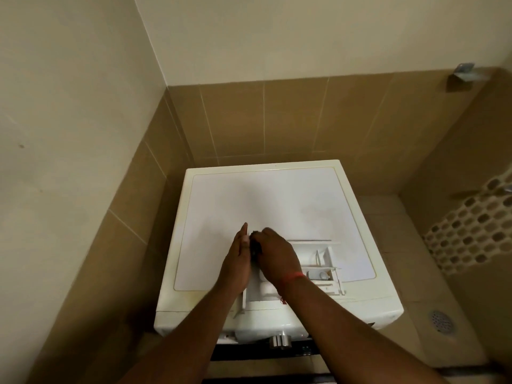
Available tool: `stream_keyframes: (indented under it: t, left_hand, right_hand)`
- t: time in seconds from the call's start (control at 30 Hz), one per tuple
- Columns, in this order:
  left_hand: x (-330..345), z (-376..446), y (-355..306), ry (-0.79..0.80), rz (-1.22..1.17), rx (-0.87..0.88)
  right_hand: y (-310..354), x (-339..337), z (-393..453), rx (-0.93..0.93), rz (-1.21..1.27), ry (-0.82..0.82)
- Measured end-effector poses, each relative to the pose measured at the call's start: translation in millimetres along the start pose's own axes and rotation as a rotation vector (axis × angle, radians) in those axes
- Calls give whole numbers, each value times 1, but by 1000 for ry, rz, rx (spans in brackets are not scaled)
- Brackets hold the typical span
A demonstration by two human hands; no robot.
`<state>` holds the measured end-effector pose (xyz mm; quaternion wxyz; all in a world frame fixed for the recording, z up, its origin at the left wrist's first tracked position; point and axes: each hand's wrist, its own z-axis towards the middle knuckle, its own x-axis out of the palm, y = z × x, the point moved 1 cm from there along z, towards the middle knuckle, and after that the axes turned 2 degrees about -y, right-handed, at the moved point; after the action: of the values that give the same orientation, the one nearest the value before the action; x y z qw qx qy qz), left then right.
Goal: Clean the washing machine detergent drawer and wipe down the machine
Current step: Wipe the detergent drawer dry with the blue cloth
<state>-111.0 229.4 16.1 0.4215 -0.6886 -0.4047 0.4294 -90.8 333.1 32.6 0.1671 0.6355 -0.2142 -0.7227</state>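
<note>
— Where's the drawer point(318, 266)?
— Lying on top of the washing machine point(277, 200), near its front edge.
— And the hands?
— Left hand point(237, 263) flat, fingers straight; right hand point(275, 254) curled around a small dark thing point(255, 243).

One washing machine point(277, 206), one detergent drawer point(313, 267) on top of it, two hands point(238, 261) point(277, 253) above it, one floor drain point(442, 321) to its right

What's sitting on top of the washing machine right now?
The removed detergent drawer lies on the washing machine top, compartments facing up. The left hand and right hand cover its left end, the right holding something small and dark.
</note>
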Motion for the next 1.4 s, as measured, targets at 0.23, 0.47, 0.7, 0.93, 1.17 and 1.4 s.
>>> stream_keyframes:
  t: [0.23,0.47,0.7,0.93,1.17,1.4]
  left_hand:
    - [-2,1,3,-7,60,-9]
    - [-1,5,7,6,34,-11]
    - [1,4,5,-14,-176,-55]
    - [2,5,6,-19,-159,-68]
    - [6,3,11,12,-269,-71]
    - [7,2,1,-2,-81,-66]
  right_hand:
    - [-8,7,-49,-226,-84,76]
    - [-14,-35,-35,293,466,191]
    - [5,-12,27,504,662,171]
    - [0,-12,-3,398,606,318]
    - [2,-16,-16,432,614,235]
    - [12,-10,-55,266,342,214]
